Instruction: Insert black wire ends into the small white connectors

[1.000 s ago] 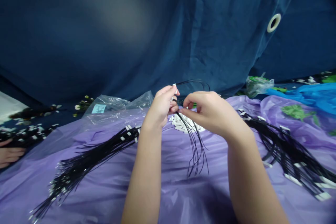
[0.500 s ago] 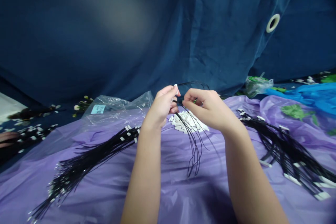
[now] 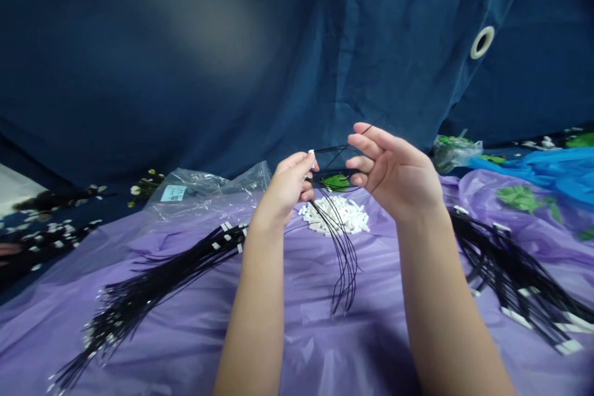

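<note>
While the left hand [image 3: 288, 185] pinches a small white connector [image 3: 311, 153] and a bunch of black wires [image 3: 344, 253] hanging toward six o'clock, the right hand [image 3: 394, 170], at its three o'clock, spreads half open with one thin wire across its fingertips; white connectors [image 3: 338, 218] heap just beyond on the purple sheet [image 3: 297, 334].

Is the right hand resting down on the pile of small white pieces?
No, the right hand is raised above the white pieces, its fingers spread with a thin black wire at them.
</note>
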Available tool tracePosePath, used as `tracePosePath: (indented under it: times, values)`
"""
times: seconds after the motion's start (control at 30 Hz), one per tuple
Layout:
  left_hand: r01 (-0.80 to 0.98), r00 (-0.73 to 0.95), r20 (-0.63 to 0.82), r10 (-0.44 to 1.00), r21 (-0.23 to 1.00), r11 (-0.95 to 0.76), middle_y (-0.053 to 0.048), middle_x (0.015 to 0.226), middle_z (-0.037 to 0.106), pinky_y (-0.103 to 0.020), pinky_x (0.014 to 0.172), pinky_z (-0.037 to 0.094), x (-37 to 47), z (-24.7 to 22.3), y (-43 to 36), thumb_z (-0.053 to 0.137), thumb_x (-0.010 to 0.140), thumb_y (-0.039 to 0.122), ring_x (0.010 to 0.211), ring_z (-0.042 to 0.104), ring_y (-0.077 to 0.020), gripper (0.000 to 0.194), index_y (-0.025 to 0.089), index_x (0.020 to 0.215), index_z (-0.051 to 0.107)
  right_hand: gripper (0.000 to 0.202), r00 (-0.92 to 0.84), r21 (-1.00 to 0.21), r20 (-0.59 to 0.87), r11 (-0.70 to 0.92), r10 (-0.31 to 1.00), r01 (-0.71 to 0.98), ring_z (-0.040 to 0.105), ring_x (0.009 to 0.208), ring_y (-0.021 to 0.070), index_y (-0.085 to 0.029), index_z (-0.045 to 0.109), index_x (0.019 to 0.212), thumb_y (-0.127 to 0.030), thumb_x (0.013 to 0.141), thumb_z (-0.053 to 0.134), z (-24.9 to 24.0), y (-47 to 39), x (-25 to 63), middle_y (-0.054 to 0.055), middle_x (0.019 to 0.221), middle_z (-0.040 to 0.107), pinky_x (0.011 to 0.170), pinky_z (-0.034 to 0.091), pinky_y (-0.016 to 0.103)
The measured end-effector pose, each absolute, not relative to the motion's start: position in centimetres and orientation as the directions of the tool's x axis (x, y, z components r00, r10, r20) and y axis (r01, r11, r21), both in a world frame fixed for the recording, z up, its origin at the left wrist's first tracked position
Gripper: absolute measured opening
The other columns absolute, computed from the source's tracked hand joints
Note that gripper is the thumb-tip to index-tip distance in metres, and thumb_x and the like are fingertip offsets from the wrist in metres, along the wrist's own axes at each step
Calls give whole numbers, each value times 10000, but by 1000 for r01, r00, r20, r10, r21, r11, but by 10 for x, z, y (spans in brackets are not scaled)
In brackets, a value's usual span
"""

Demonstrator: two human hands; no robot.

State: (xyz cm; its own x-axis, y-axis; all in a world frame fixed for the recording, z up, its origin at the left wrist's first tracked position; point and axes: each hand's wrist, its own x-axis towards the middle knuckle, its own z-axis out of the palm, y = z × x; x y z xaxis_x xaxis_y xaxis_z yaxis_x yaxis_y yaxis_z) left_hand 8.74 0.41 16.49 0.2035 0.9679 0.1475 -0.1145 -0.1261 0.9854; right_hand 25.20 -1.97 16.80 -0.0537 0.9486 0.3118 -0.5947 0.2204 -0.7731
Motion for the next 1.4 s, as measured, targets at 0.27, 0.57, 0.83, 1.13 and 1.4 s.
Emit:
tracePosePath:
  times: [0.27, 0.57, 0.83, 1.13, 1.4]
  values:
    - [-104, 224, 152, 963, 986, -131, 80, 596, 234, -149, 380, 236, 88, 165, 3, 516, 916, 339, 397, 177, -6, 255, 167, 731, 478, 285, 539, -652, 303, 584, 786, -484, 418, 457, 55, -210, 598, 824, -448, 933, 485, 163, -10, 257, -65, 624, 405, 454, 402, 200]
    - [-139, 267, 170, 949, 981, -137, 85, 553, 228, -154, 386, 231, 88, 167, 2, 544, 901, 354, 391, 182, -14, 261, 177, 720, 478, 261, 443, -753, 506, 629, 740, -191, 365, 498, 109, -300, 598, 947, -536, 842, 567, 167, -19, 289, -28, 651, 421, 415, 302, 248]
    - [-148, 259, 260, 930, 962, -228, 90, 530, 219, -140, 387, 228, 87, 167, 1, 549, 892, 409, 386, 177, -20, 253, 195, 765, 502, 139, 272, -853, 507, 521, 818, 25, 300, 426, 53, -175, 644, 666, -270, 691, 742, 171, -37, 247, -48, 496, 427, 400, 182, 225]
    - [-160, 307, 295, 905, 953, -256, 88, 527, 232, -137, 391, 230, 89, 169, -2, 547, 895, 402, 389, 185, -19, 241, 196, 777, 510, 95, 303, -829, 560, 523, 771, 200, 381, 453, 71, -163, 656, 626, -220, 686, 703, 168, -34, 243, -25, 500, 502, 416, 247, 226]
    - [-161, 314, 255, 915, 964, -213, 85, 530, 240, -131, 387, 229, 89, 169, -4, 582, 876, 401, 383, 196, -10, 236, 194, 771, 534, 92, 284, -822, 570, 523, 771, 227, 392, 456, 76, -168, 665, 626, -227, 686, 701, 169, -37, 244, -17, 507, 515, 415, 265, 226]
